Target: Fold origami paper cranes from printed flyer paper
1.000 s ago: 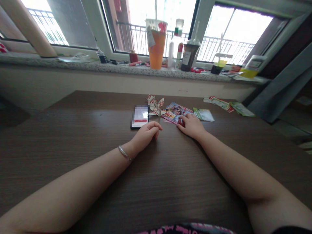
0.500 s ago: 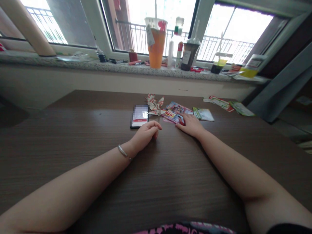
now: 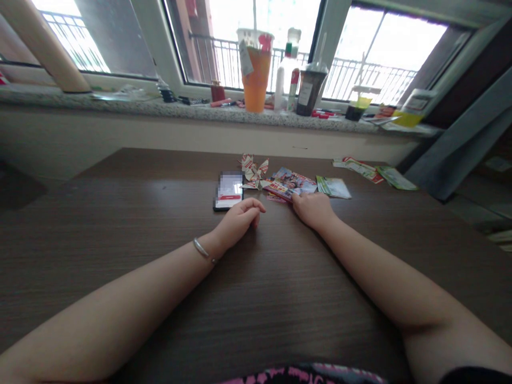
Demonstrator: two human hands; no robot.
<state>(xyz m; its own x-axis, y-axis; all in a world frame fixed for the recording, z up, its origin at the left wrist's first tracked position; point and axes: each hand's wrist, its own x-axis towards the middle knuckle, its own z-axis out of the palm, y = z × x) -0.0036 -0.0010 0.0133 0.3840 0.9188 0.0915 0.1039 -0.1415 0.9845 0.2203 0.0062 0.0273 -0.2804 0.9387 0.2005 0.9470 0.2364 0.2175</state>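
While resting loosely curled, empty, on tabletop (image 3: 120,224): left hand (image 3: 237,221), just beside phone (image 3: 228,191). Finished paper crane (image 3: 253,173) behind. Right hand (image 3: 313,209) fingers pinching near edge of colourful leaflet (image 3: 288,184), flat, unfolded; folding not yet begun.

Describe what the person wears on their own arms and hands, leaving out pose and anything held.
Both forearms are bare, with no sleeves in view. The left hand has a thin silver bangle around its wrist. The right hand shows no ring, watch or glove. No markings are visible on either arm.
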